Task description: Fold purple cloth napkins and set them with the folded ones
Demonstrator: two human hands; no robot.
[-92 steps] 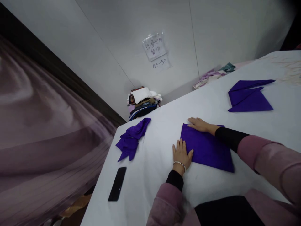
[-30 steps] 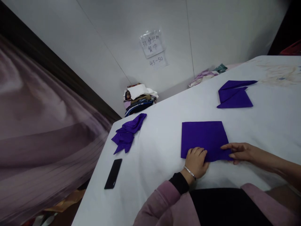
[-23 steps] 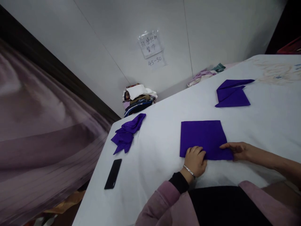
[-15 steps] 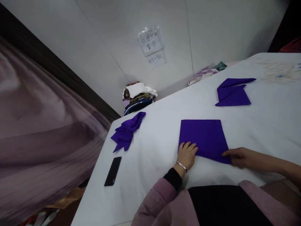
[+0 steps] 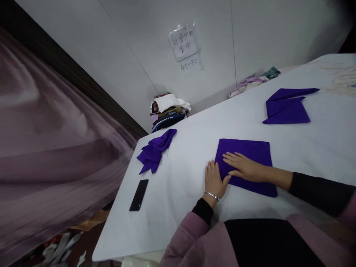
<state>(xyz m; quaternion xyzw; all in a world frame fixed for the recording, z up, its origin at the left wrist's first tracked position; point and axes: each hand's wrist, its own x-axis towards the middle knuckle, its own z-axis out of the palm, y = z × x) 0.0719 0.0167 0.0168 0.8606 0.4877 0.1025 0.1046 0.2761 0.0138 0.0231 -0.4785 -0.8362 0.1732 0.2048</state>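
A purple cloth napkin (image 5: 256, 150), folded to a four-sided shape, lies flat on the white-covered table in front of me. My left hand (image 5: 215, 181) rests at the napkin's left edge, fingers out, with a silver bangle on the wrist. Across the napkin's upper left part, my right hand (image 5: 243, 167) lies flat, palm down and fingers stretched. The two hands are close together, the left thumb near the right hand's thumb. Neither hand grasps anything.
Farther right sits another folded purple napkin (image 5: 287, 109) with a pointed tip. At the left lie a bunched purple cloth (image 5: 155, 150) and a black phone (image 5: 139, 195). Stacked clothes (image 5: 169, 113) stand against the wall by the table's far edge. A curtain (image 5: 63, 155) hangs at left.
My right hand has left the napkin's lower right corner and moved left onto its surface, now flat. My left hand has shifted slightly to the napkin's left edge. The view has turned a little.
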